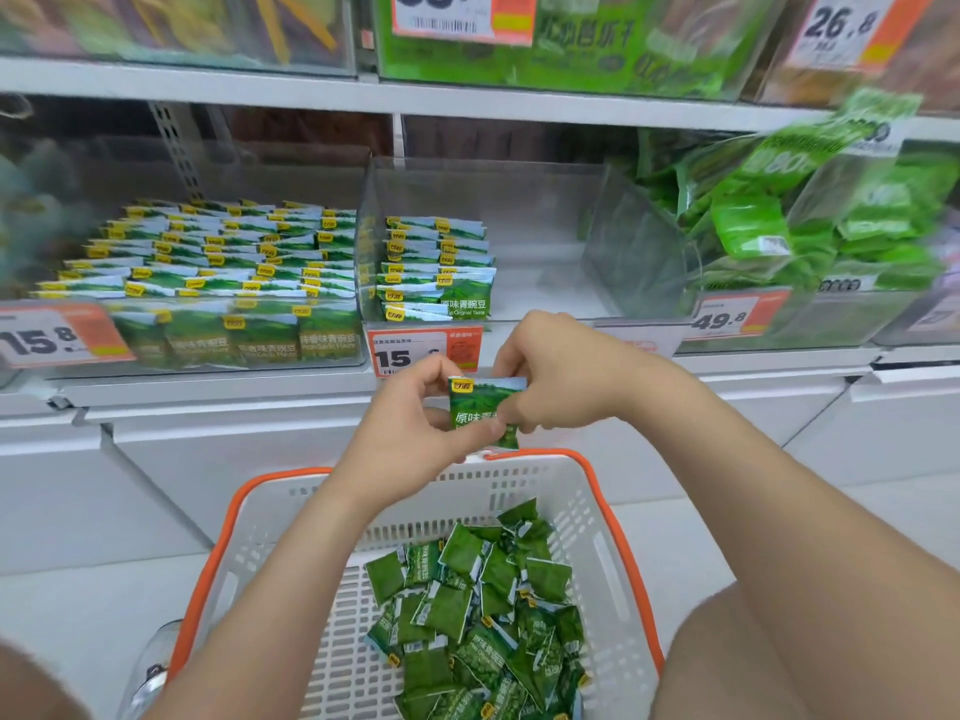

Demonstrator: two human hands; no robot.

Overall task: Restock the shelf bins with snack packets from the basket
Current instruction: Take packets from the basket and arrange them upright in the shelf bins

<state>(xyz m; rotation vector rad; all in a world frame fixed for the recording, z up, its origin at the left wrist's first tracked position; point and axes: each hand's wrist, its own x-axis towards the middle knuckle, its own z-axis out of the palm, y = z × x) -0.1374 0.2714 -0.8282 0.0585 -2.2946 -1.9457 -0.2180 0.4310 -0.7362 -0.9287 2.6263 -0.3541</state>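
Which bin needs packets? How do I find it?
Find the shelf above the white basket. The clear middle bin sits behind the left hand and right hand. Only its left side holds packets; the left bin and right bin are full.

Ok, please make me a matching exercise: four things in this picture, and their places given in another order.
1. held packet
2. loose packets
3. stacked packets
4. 49.8 price tag

A. in the middle bin
B. on the right bin front
C. between left hand and right hand
D. in the basket

Pairs: 1-C, 2-D, 3-A, 4-B.
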